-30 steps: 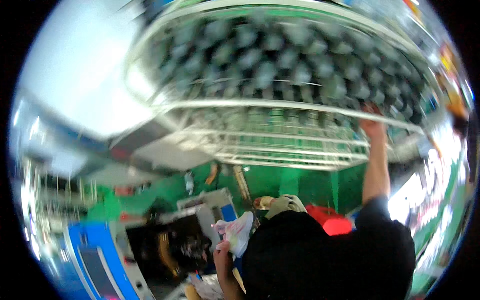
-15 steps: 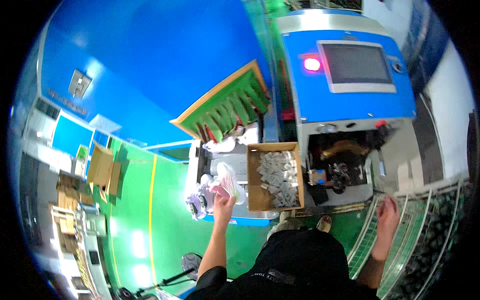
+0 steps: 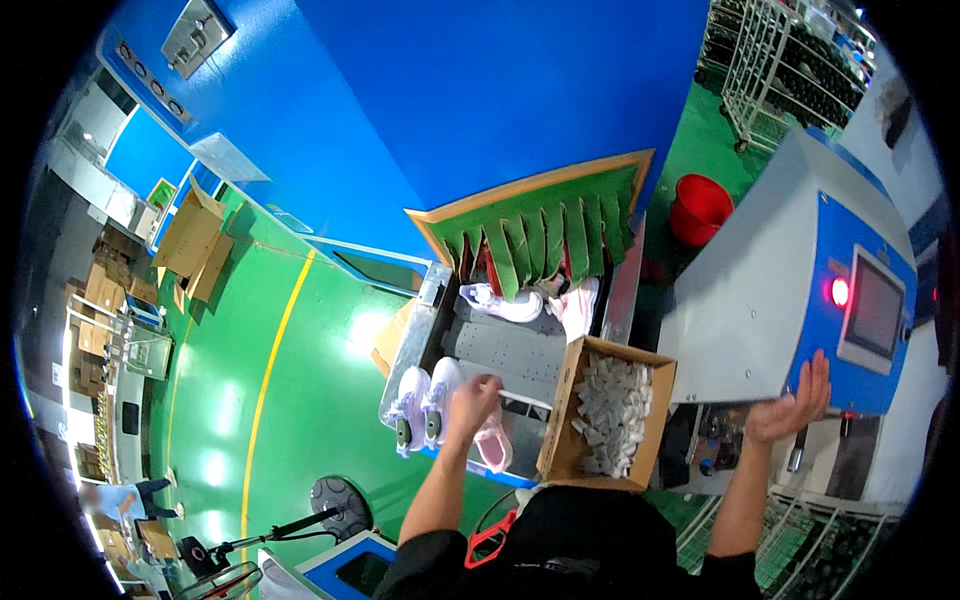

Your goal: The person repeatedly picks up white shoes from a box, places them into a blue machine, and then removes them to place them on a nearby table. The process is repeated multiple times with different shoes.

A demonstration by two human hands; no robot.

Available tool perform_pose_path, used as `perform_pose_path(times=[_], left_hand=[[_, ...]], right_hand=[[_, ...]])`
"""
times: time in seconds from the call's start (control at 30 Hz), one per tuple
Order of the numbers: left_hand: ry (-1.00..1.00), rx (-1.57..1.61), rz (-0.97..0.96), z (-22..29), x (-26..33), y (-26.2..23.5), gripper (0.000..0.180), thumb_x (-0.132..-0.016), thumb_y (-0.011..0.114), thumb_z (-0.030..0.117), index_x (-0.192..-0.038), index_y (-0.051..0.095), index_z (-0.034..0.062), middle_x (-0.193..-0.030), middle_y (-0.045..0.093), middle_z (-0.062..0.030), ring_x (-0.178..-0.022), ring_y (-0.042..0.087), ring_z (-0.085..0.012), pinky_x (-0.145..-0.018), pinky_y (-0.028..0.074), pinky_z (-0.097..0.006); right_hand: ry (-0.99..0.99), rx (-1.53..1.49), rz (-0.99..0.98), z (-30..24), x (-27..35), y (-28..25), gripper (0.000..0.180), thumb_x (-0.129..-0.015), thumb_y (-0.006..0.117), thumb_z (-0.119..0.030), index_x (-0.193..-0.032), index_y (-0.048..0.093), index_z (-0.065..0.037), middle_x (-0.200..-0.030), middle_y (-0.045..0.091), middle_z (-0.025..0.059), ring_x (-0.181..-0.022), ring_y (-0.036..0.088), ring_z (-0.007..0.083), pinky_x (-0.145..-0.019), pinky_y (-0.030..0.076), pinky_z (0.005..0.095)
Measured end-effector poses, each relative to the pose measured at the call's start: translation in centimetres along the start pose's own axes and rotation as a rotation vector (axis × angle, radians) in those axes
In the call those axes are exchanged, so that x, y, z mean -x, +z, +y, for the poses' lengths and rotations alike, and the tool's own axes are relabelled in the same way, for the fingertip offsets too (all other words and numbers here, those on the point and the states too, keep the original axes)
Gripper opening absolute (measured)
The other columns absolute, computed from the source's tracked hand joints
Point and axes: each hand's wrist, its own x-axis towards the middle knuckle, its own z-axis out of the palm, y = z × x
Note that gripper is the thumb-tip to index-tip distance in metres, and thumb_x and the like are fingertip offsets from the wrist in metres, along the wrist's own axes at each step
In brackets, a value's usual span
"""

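My left hand [image 3: 472,405] is over the near end of a conveyor belt [image 3: 490,342], its fingers bent and blurred. A pale pink shoe [image 3: 493,448] lies right beside and partly under it; whether the fingers grip it cannot be made out. A pair of lavender-white shoes [image 3: 440,395] with dark tabs stands just left of that hand. My right hand [image 3: 790,405] is raised with stretched fingers and holds nothing. It hovers near the front of a blue and white machine [image 3: 780,290] with a screen and a lit red button.
A cardboard box [image 3: 565,430] of small pale pieces sits beside the belt's near end. Farther along, a white shoe [image 3: 500,303] and a pink shoe [image 3: 577,307] lie by green curtain strips [image 3: 540,240] in a blue housing. A red bucket [image 3: 700,210] stands on the floor.
The view has swung left. My left hand was gripping a pink-striped shoe; a pink shoe now lies beside it. My right hand has risen from the wire rack to the machine's front.
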Motion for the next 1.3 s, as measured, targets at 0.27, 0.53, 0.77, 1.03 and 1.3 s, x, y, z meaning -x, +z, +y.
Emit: perform_pose_path(times=[0.27, 0.53, 0.77, 1.03, 1.3], left_hand=[[-0.331, 0.398, 0.494, -2.5, -26.1, 8.0, 0.092, -0.073, 0.088, 0.039, -0.143, 0.039, 0.0041, -0.126, 0.06, -0.02, -0.09, 0.068, -0.0309, -0.07, 0.057, -0.04], [0.008, 0.606, 0.397, 11.1, -12.4, 2.3, 0.05, -0.08, 0.083, 0.016, -0.116, 0.053, -0.0006, -0.104, 0.066, -0.012, -0.093, 0.063, -0.0194, -0.083, 0.052, -0.032], [0.208, 0.603, -0.392, 11.7, -3.7, 5.7, 0.053, -0.075, 0.076, 0.002, -0.126, 0.061, -0.0009, -0.124, 0.066, -0.0099, -0.117, 0.061, -0.0228, -0.103, 0.048, -0.039], [1.227, -0.173, -0.84, 13.8, -3.2, 13.0, 0.03, -0.077, 0.074, 0.011, -0.105, 0.066, 0.0071, -0.139, 0.056, -0.0149, -0.122, 0.059, -0.0384, -0.101, 0.051, -0.046], [0.207, 0.367, -0.377, 10.9, -7.4, 8.8, 0.022, -0.089, 0.058, 0.001, -0.108, 0.068, 0.0024, -0.111, 0.072, -0.0133, -0.099, 0.07, -0.0218, -0.084, 0.054, -0.032]], right_hand=[[-0.037, -0.035, -0.045, 1.1, 0.8, 0.8, 0.053, -0.11, 0.024, -0.035, -0.132, 0.052, 0.004, -0.14, 0.056, 0.0239, -0.132, 0.052, 0.041, -0.11, 0.038, 0.0539], [-0.045, 0.081, -0.079, 1.1, 1.4, -0.3, 0.056, -0.11, 0.023, -0.041, -0.135, 0.051, 0.0, -0.141, 0.054, 0.0246, -0.131, 0.052, 0.0406, -0.109, 0.04, 0.0573], [-0.124, 0.183, -0.091, 1.0, 0.8, -0.1, 0.053, -0.109, 0.028, -0.041, -0.139, 0.049, -0.003, -0.143, 0.052, 0.0248, -0.131, 0.052, 0.0402, -0.108, 0.043, 0.0565], [-0.038, 0.195, -0.172, -0.4, -0.1, 0.0, 0.068, -0.093, 0.069, -0.045, -0.14, 0.042, -0.004, -0.144, 0.048, 0.0241, -0.133, 0.05, 0.04, -0.108, 0.043, 0.059], [-0.046, 0.256, -0.208, -0.3, 0.0, -0.8, 0.07, -0.089, 0.076, -0.039, -0.139, 0.042, -0.004, -0.141, 0.051, 0.0246, -0.132, 0.051, 0.0402, -0.106, 0.046, 0.0579]])
